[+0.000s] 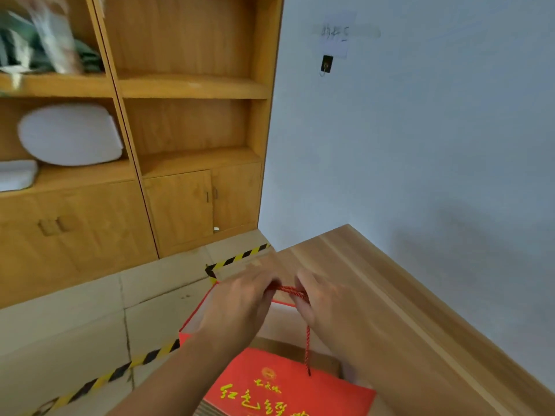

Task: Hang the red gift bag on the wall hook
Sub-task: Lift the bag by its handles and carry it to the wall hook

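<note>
The red gift bag with yellow characters hangs low in front of me, over the near corner of the wooden table. Its red rope handle is stretched between my two hands. My left hand is closed on the left end of the rope and my right hand on the right end. The wall hook, a small black plate with a metal hook, is high on the pale wall, well above and beyond the bag, below a taped paper note.
A wooden table runs along the wall on the right. A tall wooden cabinet with shelves and doors stands at left. Yellow-black tape marks the tiled floor.
</note>
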Tool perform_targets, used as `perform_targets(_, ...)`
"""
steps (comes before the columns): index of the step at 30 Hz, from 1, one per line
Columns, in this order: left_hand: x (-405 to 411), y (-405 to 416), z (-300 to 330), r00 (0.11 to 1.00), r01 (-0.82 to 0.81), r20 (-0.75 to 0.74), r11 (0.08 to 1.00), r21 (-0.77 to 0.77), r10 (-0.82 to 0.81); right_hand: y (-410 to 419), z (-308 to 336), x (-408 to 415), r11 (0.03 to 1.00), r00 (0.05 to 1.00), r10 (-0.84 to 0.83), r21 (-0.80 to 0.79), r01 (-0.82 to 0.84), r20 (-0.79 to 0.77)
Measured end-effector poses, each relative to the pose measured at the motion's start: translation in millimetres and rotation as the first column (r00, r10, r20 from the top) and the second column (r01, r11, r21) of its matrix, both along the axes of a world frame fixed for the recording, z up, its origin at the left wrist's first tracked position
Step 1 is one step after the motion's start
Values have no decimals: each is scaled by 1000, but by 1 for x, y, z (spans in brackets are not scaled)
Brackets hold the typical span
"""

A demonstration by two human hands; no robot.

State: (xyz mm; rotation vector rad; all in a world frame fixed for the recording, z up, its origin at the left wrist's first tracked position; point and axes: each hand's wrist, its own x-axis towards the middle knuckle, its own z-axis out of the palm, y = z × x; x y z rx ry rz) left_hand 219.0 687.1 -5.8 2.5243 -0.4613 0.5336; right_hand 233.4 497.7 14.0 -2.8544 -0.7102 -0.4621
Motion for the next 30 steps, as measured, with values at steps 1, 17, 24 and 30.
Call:
perform_targets(1,7,14,1,1000,-6,-2,1000,-19,6,14,1,9,1000,998,15,22,-14,-57)
perform_targets(17,213,167,5,997,-81,-12,995,51,82,164,3,221,992,989,53,124,-36,-138)
perform_targets(24,331,214,18,996,-65,-55,994,88,70,214,16,325,986,971,61,166,-22,-233)
perform_targets(30,429,238,26,998,20,-55,996,89,-15,235,24,411,992,977,1,120,25,-213)
